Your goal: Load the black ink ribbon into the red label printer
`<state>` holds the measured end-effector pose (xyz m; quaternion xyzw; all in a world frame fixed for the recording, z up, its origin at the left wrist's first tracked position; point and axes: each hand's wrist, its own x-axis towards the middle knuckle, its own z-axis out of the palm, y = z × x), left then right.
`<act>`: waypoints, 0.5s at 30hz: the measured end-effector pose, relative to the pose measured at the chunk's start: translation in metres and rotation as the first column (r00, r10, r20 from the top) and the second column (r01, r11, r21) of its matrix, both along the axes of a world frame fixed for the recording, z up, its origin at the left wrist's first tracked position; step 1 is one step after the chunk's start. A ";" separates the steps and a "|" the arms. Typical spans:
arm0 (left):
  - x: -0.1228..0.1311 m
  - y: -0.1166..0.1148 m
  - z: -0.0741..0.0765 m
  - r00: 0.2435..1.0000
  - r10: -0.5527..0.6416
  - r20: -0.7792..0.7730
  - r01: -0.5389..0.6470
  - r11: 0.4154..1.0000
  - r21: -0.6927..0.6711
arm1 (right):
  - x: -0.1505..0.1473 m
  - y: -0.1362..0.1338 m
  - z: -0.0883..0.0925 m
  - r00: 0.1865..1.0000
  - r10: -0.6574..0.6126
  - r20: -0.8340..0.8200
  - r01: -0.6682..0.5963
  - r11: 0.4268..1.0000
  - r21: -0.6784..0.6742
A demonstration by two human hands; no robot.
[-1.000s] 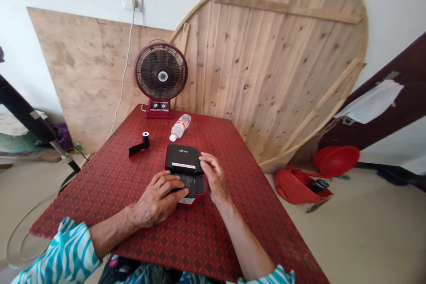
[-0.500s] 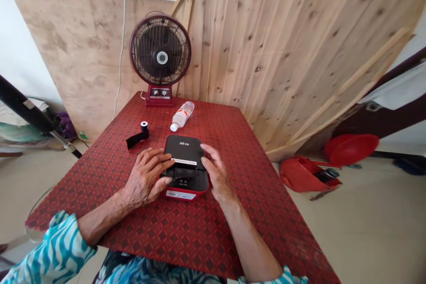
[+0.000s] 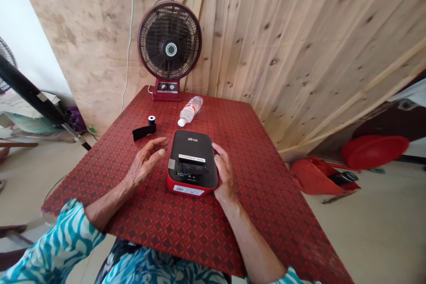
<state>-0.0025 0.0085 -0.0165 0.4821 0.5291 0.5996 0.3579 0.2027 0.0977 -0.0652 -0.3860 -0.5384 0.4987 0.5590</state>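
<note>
A small printer-like box [image 3: 191, 146], black on top with a red base, sits on the table. Across its top are a white label strip and a glossy black piece that looks like a strip coming from the slot. My right hand [image 3: 225, 173] holds the box's right side, thumb along the edge, its other fingers partly hidden. Left of the box, my left hand [image 3: 146, 162] hovers apart from it, fingers extended and holding nothing. Beyond that hand lies a small roll [image 3: 151, 120] with a white core end and a black strip [image 3: 143, 132] trailing from it.
A clear plastic bottle [image 3: 191, 111] with a white cap lies behind the box. A dark red fan [image 3: 170, 46] stands at the table's [image 3: 266, 213] far edge, against wooden boards. Red bags [image 3: 313, 175] and a red basin [image 3: 376, 146] are on the right-hand floor.
My left hand has lifted off the box's top and moved left. The lid now looks flat. My right hand has shifted down along the right side.
</note>
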 end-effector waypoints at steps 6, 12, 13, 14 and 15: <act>0.001 0.001 -0.005 0.956 -0.199 0.216 0.234 0.960 -0.151 | -0.004 -0.005 -0.013 0.999 -0.031 -0.023 0.027 0.982 -0.184; 0.006 0.002 -0.004 0.916 -0.208 0.343 0.274 0.949 -0.156 | -0.004 -0.008 -0.009 0.999 -0.016 0.030 0.021 0.986 -0.168; 0.007 0.002 -0.004 0.910 -0.208 0.360 0.278 0.947 -0.157 | -0.004 -0.008 -0.009 1.000 -0.013 0.027 0.018 0.986 -0.167; 0.007 0.003 -0.004 0.905 -0.203 0.374 0.279 0.946 -0.164 | -0.004 -0.008 -0.009 0.999 -0.011 0.031 0.016 0.986 -0.164; 0.008 0.004 -0.004 0.903 -0.190 0.386 0.273 0.946 -0.173 | -0.004 -0.009 -0.008 0.999 -0.005 0.041 0.012 0.987 -0.161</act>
